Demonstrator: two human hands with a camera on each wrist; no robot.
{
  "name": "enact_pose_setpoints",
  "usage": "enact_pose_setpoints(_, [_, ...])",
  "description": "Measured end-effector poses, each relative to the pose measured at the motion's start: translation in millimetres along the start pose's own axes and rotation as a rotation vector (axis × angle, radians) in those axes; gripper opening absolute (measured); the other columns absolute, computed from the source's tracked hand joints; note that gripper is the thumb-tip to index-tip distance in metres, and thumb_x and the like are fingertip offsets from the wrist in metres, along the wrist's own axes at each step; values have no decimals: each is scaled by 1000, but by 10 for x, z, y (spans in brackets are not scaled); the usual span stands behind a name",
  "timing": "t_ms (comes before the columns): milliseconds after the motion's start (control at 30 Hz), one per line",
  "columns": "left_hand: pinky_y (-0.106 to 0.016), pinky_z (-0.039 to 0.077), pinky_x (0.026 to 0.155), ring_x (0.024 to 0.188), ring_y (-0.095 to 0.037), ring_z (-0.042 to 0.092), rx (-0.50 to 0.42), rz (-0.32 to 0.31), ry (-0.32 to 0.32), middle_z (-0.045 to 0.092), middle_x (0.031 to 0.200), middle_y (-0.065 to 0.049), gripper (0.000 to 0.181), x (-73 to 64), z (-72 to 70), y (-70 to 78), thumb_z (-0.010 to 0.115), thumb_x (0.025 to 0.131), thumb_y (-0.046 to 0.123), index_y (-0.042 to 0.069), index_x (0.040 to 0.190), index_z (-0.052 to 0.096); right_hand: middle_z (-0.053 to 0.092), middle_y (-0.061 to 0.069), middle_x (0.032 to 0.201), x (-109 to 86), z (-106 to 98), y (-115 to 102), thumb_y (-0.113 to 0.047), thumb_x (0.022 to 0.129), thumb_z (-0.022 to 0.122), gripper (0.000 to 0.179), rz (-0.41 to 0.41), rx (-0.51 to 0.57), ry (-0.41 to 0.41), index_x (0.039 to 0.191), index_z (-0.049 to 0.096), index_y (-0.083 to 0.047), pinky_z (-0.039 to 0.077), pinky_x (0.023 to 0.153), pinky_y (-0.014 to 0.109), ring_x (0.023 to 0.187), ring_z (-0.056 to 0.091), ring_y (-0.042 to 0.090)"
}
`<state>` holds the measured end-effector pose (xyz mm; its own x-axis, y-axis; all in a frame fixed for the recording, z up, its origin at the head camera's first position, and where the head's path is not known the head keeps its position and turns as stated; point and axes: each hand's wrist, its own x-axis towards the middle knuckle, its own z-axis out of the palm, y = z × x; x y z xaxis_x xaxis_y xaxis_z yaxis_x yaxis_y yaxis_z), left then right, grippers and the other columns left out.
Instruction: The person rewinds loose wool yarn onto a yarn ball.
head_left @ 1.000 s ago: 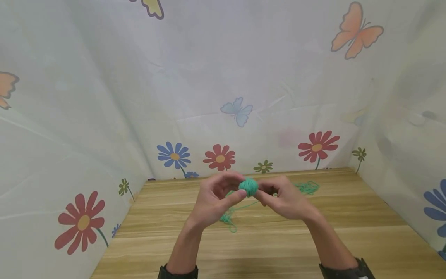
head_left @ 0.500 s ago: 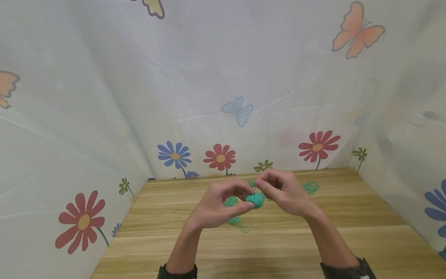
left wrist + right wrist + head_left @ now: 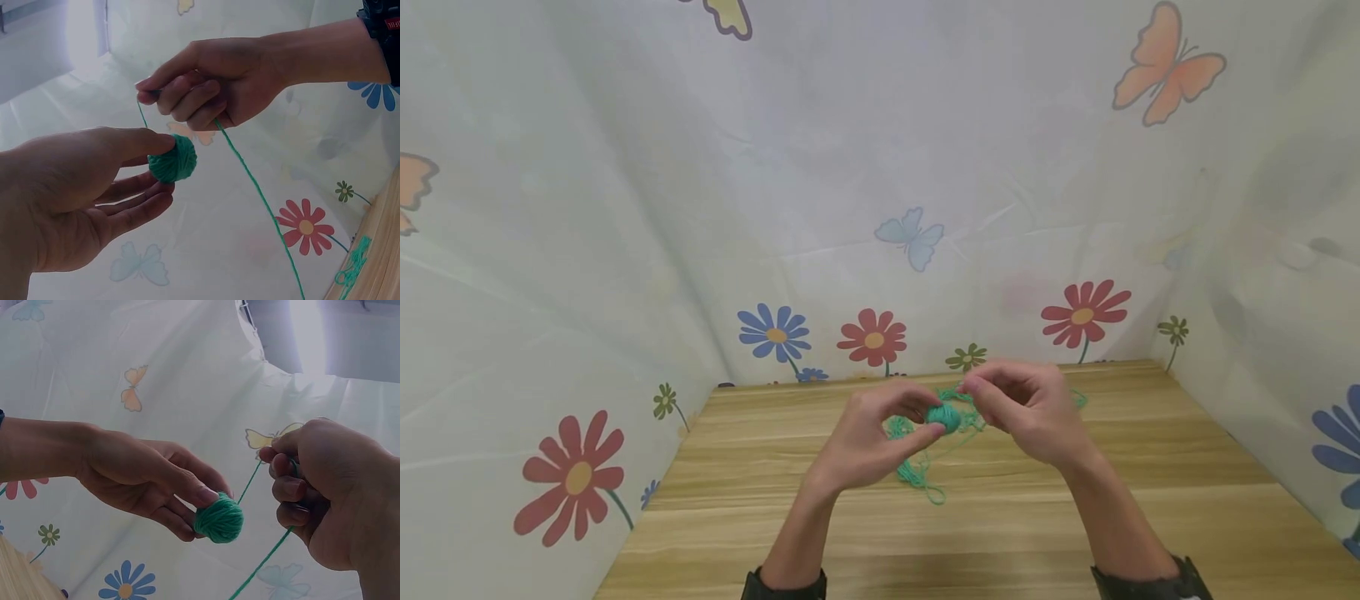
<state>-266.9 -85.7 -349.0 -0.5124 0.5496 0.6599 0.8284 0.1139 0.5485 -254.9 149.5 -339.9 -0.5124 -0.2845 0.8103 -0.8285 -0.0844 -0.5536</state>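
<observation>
Between the thumb and fingers of my left hand (image 3: 872, 437) I hold a small ball of green yarn (image 3: 944, 417); the left wrist view shows the ball (image 3: 172, 159) pinched at the fingertips. My right hand (image 3: 1030, 408) is up to the right of the ball, pinching the yarn strand (image 3: 250, 481) between thumb and forefinger. From that pinch the strand runs taut to the ball. Its other end passes through the curled fingers and hangs down as a trailing strand (image 3: 256, 184).
Loose green yarn (image 3: 916, 473) lies on the wooden table (image 3: 940, 533) below the hands. More loops (image 3: 1079, 400) show behind the right hand. A pale curtain (image 3: 820, 167) printed with flowers and butterflies encloses the table at the back and sides.
My right hand has moved from touching the ball to up and right of it, drawing the strand out. The left hand has shifted slightly right, still holding the ball.
</observation>
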Motion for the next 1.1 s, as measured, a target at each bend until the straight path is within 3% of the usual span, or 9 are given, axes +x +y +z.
enact_pose_setpoints(167, [-30, 63, 84, 89, -9, 70, 12, -6, 55, 72, 106, -1, 25, -3, 3, -102, 79, 91, 9, 4, 114, 72, 51, 2, 64, -10, 5, 43, 23, 90, 57, 27, -36, 24, -135, 97, 74, 3, 30, 33, 29, 47, 40, 9])
enact_pose_setpoints(300, [-32, 62, 86, 91, -11, 69, 1, 4, 126, 71, 106, -2, 26, 8, -5, -116, 78, 91, 7, 4, 116, 70, 54, 2, 67, -12, 19, 49, 22, 89, 60, 32, -32, 2, -189, 98, 76, -5, 37, 34, 27, 49, 43, 9])
enact_pose_setpoints(467, [-35, 62, 89, 93, -15, 70, -53, 4, 210, 70, 108, -6, 26, 14, -4, -110, 77, 91, 3, 2, 116, 69, 57, 1, 67, -17, 45, 42, 18, 89, 64, 32, -23, -45, -253, 102, 79, -7, 42, 38, 21, 52, 47, 9])
enact_pose_setpoints(667, [-44, 60, 92, 95, -25, 70, -169, -5, 274, 69, 111, -15, 28, 18, -15, -54, 73, 92, -4, -4, 119, 67, 53, 0, 62, 0, 56, 58, 21, 87, 63, 35, -89, 2, -336, 102, 78, -6, 36, 36, 22, 50, 43, 7])
enact_pose_setpoints(833, [-47, 59, 93, 97, -35, 69, -297, -5, 277, 69, 110, -24, 29, 20, -52, 0, 69, 93, -9, -7, 121, 64, 52, 1, 61, 11, 60, 56, 24, 85, 61, 37, -108, 49, -395, 102, 77, -4, 35, 36, 21, 50, 42, 8])
enact_pose_setpoints(933, [-42, 61, 91, 99, -34, 69, -347, 1, 261, 70, 109, -24, 29, 3, -61, -56, 69, 94, -7, -5, 123, 64, 50, 1, 60, 5, 62, 61, 21, 89, 62, 34, -59, 23, -424, 103, 78, -7, 36, 39, 18, 50, 41, 6])
enact_pose_setpoints(1100, [-43, 61, 90, 99, -35, 69, -390, 32, 200, 69, 109, -26, 28, -11, -69, -24, 68, 95, -7, -7, 123, 63, 48, 1, 59, -5, 68, 88, 11, 96, 62, 28, 44, -46, -450, 102, 78, -11, 35, 44, 13, 49, 38, 6])
